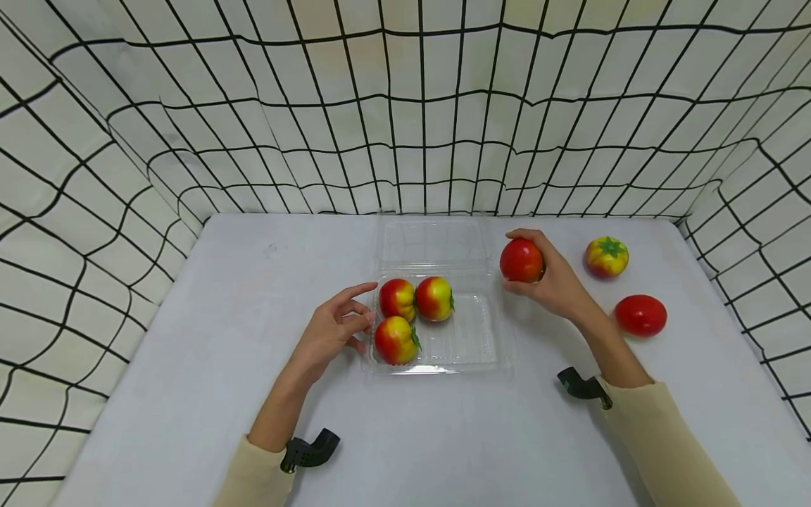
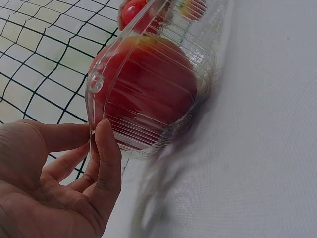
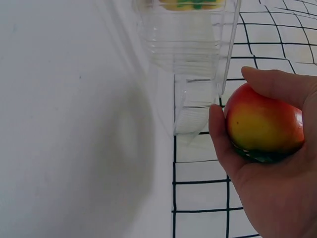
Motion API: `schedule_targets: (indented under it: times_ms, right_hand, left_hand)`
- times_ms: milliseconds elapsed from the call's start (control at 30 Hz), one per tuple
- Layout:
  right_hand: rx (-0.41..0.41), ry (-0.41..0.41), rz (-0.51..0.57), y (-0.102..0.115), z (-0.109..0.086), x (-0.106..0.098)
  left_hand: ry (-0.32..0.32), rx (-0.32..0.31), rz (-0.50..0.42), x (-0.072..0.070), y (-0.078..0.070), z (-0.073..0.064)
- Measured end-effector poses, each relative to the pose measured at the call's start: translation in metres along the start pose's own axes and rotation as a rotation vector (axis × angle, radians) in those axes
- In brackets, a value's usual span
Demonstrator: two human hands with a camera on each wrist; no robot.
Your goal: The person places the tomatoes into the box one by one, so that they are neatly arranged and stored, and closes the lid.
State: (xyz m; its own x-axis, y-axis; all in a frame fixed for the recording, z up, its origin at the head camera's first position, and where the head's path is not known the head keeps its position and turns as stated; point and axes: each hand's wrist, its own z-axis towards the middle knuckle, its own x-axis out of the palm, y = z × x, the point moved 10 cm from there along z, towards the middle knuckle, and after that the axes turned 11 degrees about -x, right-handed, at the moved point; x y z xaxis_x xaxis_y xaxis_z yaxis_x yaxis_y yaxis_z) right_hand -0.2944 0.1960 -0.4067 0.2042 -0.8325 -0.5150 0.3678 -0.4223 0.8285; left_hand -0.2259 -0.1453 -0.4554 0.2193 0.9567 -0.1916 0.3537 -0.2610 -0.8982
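Observation:
A clear plastic clamshell box (image 1: 469,331) lies with its lid folded back, and three red-and-yellow fruits with green leafy tops, one of them this fruit (image 1: 396,340), sit in its left part. My left hand (image 1: 332,325) is at the box's left side; in the left wrist view, its thumb and a finger (image 2: 108,148) pinch the rim beside a large red fruit (image 2: 148,84). To the right of the box my right hand (image 1: 554,282) grips another red-and-yellow fruit (image 3: 265,124) between thumb and fingers. Its green top faces the palm side.
Farther right on the white table (image 1: 190,352) are a yellow-and-red fruit (image 1: 606,256) with its green top up and a smooth red fruit (image 1: 640,315) close to my right forearm. The transparent lid (image 1: 434,241) lies behind the box. Black netting (image 1: 421,98) rises around the table's back and sides.

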Motion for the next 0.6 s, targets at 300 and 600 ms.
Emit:
schedule_targets:
  times_ms: [300, 600]
  right_hand:
    - [-0.045, 0.065, 0.083, 0.016, -0.004, 0.005]
    - [-0.056, 0.060, 0.071, 0.029, -0.007, 0.005]
  left_hand:
    - [-0.006, -0.001, 0.007, 0.000, 0.000, -0.001]
    - [-0.010, 0.003, 0.011, 0.000, -0.001, -0.002]
